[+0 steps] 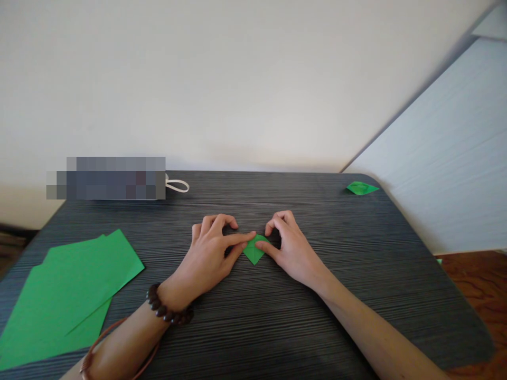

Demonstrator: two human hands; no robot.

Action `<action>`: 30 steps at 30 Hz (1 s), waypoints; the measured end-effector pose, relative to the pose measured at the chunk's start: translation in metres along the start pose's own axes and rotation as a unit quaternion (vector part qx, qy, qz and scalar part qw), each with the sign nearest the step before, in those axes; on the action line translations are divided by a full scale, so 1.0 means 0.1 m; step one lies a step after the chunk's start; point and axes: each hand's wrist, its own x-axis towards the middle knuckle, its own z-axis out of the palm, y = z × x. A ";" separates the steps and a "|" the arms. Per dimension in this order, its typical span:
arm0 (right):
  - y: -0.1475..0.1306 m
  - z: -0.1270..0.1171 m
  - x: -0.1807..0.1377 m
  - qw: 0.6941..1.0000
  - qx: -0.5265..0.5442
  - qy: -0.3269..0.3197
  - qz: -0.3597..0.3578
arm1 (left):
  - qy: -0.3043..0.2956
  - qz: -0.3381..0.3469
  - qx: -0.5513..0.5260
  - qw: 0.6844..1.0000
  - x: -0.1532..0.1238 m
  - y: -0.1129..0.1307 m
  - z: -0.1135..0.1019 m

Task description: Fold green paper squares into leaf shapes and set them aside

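Observation:
A small folded green paper lies flat on the dark striped table, near its middle. My left hand rests beside it, forefinger stretched out and pressing the paper's upper left edge, the other fingers curled. My right hand presses the paper's right side with thumb and curled fingers. A bead bracelet circles my left wrist.
Several green paper sheets lie stacked at the table's left front. A finished folded green piece sits at the far right corner. A blurred-out object with a white loop lies at the back left. A pale wall stands behind.

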 end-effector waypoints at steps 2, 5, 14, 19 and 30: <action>0.02 -0.04 0.02 0.999 0.022 -0.022 0.006 | -0.009 -0.004 -0.002 1.000 0.01 -0.01 0.00; 0.06 -0.11 0.05 0.998 0.040 -0.045 -0.006 | -0.012 -0.009 -0.008 1.000 0.02 -0.02 0.00; 0.08 -0.19 0.06 0.995 0.057 -0.075 -0.022 | -0.015 0.001 -0.024 1.000 0.01 -0.08 0.00; 0.10 -0.18 0.03 0.995 0.062 -0.065 -0.051 | -0.001 0.021 -0.039 0.999 0.00 -0.06 -0.01; 0.07 -0.13 0.00 0.995 0.016 -0.039 -0.085 | 0.016 0.051 -0.027 0.998 -0.01 -0.07 0.01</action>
